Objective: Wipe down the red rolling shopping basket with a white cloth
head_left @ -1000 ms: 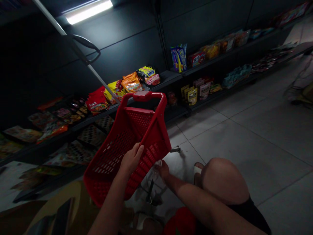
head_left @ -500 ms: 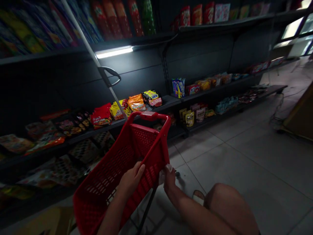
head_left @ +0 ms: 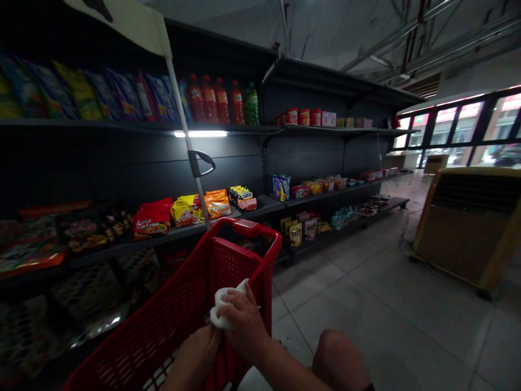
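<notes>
Crumpled white wipe bunched between both hands, just above the near side wall of the red plastic shopping cart. Right hand clenched over the top of the wipe, fingers curled across the fold, one white corner poking out beyond them. Left hand closed against the wipe from below, mostly hidden under the right hand and the cloth; no telling whether it also touches the cart.

Cart tilted away from the camera, its mesh walls running toward the lower left corner of the view. Inside of the cart too dark to make out. At the far end of the cart, a red handle, and just beyond it a thin white pole carrying a black loop handle.

Left of the cart and behind it, dark store shelves stocked with snack bags, and higher up, soda bottles. Right of the cart, grey floor tiles, with a bare knee close by. Well right of the cart, a tan air cooler on the floor, and farther back, a row of bright windows.
</notes>
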Demonstrator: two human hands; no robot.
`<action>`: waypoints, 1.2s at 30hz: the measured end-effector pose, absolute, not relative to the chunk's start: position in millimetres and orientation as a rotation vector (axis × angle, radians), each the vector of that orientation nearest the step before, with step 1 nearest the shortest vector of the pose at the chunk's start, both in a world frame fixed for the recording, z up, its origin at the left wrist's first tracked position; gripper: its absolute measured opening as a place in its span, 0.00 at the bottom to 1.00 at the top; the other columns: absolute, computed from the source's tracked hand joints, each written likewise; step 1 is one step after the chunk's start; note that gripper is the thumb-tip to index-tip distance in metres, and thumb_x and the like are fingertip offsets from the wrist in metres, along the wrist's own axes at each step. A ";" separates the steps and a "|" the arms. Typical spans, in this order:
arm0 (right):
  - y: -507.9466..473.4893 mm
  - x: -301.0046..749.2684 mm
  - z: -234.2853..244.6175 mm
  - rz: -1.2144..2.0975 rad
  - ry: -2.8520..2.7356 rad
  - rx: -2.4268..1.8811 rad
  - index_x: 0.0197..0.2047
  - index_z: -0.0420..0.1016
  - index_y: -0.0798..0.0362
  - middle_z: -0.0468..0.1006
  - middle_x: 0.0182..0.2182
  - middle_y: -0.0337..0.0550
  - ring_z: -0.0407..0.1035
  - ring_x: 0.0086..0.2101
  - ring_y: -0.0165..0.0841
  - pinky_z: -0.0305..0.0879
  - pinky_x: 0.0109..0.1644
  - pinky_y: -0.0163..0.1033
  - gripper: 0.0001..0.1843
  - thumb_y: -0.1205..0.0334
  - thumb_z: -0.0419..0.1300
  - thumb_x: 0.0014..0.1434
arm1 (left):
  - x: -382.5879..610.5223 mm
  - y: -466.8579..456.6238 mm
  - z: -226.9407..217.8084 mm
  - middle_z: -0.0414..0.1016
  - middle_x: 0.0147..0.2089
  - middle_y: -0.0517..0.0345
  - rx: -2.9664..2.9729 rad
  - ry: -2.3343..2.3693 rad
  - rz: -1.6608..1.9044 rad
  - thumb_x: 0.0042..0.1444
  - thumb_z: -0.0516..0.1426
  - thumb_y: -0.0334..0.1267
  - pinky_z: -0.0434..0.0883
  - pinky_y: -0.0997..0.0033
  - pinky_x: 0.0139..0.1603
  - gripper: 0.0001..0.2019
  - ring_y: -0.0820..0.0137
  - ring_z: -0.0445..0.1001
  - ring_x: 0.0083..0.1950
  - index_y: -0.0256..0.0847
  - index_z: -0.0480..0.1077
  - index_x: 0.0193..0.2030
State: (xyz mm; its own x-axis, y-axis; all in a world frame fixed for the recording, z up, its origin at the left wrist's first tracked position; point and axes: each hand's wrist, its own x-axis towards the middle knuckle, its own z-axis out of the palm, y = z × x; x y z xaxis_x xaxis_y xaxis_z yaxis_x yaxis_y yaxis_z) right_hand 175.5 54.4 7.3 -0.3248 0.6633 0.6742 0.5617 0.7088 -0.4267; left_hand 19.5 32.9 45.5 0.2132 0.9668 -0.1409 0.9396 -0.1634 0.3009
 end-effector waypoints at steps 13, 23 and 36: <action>15.4 184.1 24.6 0.044 -2.250 -0.984 0.53 0.68 0.42 0.70 0.56 0.37 0.60 0.58 0.31 0.28 0.72 0.42 0.17 0.59 0.62 0.60 | 1.2 0.3 47.6 0.82 0.46 0.46 2.142 1.655 0.198 0.68 0.38 0.49 0.67 0.68 0.44 0.26 0.60 0.79 0.49 0.42 0.75 0.44; 5.5 190.9 32.6 0.108 -2.276 -1.005 0.53 0.67 0.42 0.70 0.56 0.37 0.60 0.58 0.31 0.31 0.72 0.42 0.17 0.58 0.63 0.60 | -1.4 -5.8 46.7 0.82 0.46 0.51 2.213 1.644 0.210 0.68 0.40 0.47 0.68 0.71 0.43 0.22 0.63 0.79 0.48 0.46 0.73 0.46; 15.2 219.1 59.0 0.044 -2.229 -1.058 0.49 0.71 0.45 0.73 0.54 0.38 0.66 0.53 0.35 0.32 0.71 0.51 0.15 0.59 0.64 0.58 | -11.5 -2.4 37.4 0.76 0.58 0.49 2.332 1.779 0.062 0.65 0.45 0.40 0.69 0.67 0.53 0.19 0.60 0.75 0.57 0.48 0.70 0.57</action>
